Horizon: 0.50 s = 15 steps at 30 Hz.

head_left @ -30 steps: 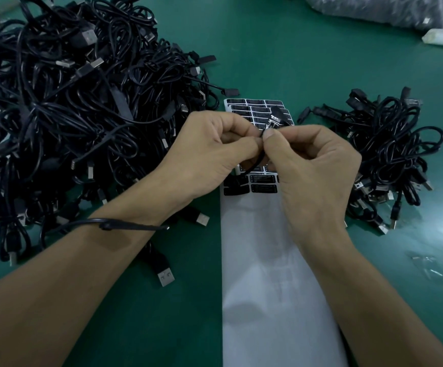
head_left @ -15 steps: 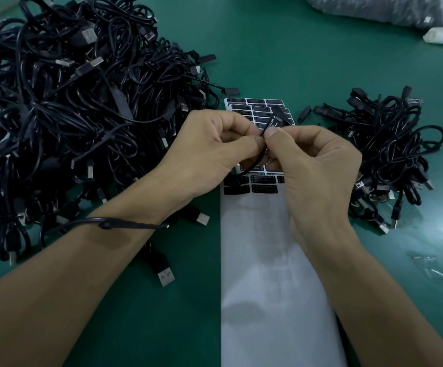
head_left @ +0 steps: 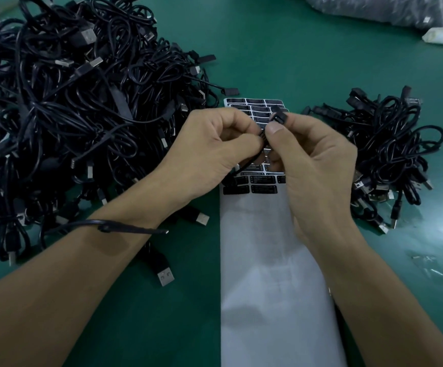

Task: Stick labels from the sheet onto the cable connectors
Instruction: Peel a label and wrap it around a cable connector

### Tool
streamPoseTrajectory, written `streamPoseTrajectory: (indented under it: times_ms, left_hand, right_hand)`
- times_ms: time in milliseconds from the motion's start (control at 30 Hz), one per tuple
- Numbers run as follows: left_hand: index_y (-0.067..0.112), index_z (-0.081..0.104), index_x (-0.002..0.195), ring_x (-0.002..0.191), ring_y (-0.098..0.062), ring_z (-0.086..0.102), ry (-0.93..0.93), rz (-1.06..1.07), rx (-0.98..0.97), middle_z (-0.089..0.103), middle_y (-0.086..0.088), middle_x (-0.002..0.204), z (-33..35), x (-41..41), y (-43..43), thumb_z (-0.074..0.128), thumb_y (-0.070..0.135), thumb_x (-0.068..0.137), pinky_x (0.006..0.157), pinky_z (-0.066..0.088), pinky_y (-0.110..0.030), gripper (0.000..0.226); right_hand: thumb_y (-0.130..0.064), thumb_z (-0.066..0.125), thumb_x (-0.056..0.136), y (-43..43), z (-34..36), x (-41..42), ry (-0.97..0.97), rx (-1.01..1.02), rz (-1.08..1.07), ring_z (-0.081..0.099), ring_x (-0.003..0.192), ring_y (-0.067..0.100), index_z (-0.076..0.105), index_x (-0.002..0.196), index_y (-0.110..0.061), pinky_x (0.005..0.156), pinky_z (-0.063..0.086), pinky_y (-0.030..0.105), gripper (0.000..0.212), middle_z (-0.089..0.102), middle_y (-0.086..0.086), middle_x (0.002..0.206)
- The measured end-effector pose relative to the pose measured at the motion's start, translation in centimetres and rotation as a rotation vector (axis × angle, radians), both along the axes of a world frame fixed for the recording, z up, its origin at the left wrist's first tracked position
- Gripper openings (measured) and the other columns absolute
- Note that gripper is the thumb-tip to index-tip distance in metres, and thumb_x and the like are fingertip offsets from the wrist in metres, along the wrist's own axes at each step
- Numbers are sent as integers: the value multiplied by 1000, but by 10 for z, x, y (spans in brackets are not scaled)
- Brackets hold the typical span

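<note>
Worktop [head_left: 294,54]: flat, matt green, with a faint sheen at the right edge. Sheet [head_left: 270,274]: long white strip of smooth backing paper, lying lengthwise between the forearms, bare along its near part. Labels [head_left: 264,189]: small black rounded rectangles with fine pale print, in rows at the far end of the sheet, partly hidden under the hands. Connector [head_left: 278,116]: small black moulded block on a thin black cable [head_left: 247,165], held above the labelled end of the sheet, clear of the paper. Right hand [head_left: 315,168]: thumb and forefinger pinching the connector, other fingers curled beneath. Left hand [head_left: 215,152]: fingers curled, thumb and forefinger pinching the cable just beside the connector, thumb tips of the two hands almost touching. Whether a label is on the connector cannot be told. Band [head_left: 104,227]: thin black plastic strap round the left wrist, its tail sticking out. Large heap [head_left: 69,115]: tangled glossy black cables with silver metal plugs, left of the sheet. Small heap [head_left: 389,154]: like cables, right of the sheet. Plug [head_left: 165,275]: flat rectangular metal end, lying near the left forearm. Bag [head_left: 373,9]: crinkled clear plastic, at the far edge.
</note>
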<state>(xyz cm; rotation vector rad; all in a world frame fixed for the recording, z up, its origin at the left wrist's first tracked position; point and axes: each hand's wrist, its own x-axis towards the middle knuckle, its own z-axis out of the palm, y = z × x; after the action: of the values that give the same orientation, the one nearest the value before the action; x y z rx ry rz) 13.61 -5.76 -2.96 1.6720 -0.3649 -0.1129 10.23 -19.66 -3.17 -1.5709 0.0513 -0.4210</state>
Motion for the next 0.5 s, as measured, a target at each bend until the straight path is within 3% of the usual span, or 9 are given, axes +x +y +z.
streamPoseTrajectory:
  times_ms: [100, 233, 333, 433, 500]
  left_hand:
    - [12, 67, 79, 61, -8, 59, -28, 11, 16, 67, 1, 66, 1, -1, 0, 69, 2, 90, 59, 48, -19, 15]
    - [8, 67, 81, 58, -21, 54, -139, 24, 98, 67, -21, 71, 1, -4, -1, 71, 19, 94, 52, 43, -28, 17]
    - [14, 67, 80, 52, -24, 52, -228, 39, 180, 66, -14, 63, 1, -4, -1, 71, 27, 93, 47, 40, -31, 19]
    - [18, 69, 81, 52, -25, 58, -304, 61, 270, 66, -5, 59, 1, -3, 1, 69, 31, 93, 47, 44, -35, 17]
    - [21, 69, 84, 50, -21, 55, -358, 70, 333, 63, -1, 58, 0, -3, 3, 66, 30, 94, 48, 46, -37, 14]
  right_hand:
    - [-13, 68, 94, -1, 1, 0, -21, -55, -7, 55, 66, 12, 74, 83, -13, 65, 50, 28, 12, 67, 3, 73]
    - [-14, 65, 96, 2, 3, -3, -35, -74, -5, 54, 63, 12, 71, 75, -18, 61, 48, 28, 22, 63, -2, 66]
    - [-19, 62, 97, 3, 4, -4, -50, -122, -39, 53, 60, 12, 69, 72, -21, 57, 47, 29, 26, 62, -5, 62]
    - [-27, 58, 100, 3, 3, -4, -68, -192, -74, 46, 58, 36, 63, 68, -13, 50, 44, 43, 35, 56, 14, 62]
    - [-30, 55, 101, 3, 2, -4, -74, -226, -85, 46, 60, 38, 62, 71, -15, 50, 43, 47, 34, 54, 18, 67]
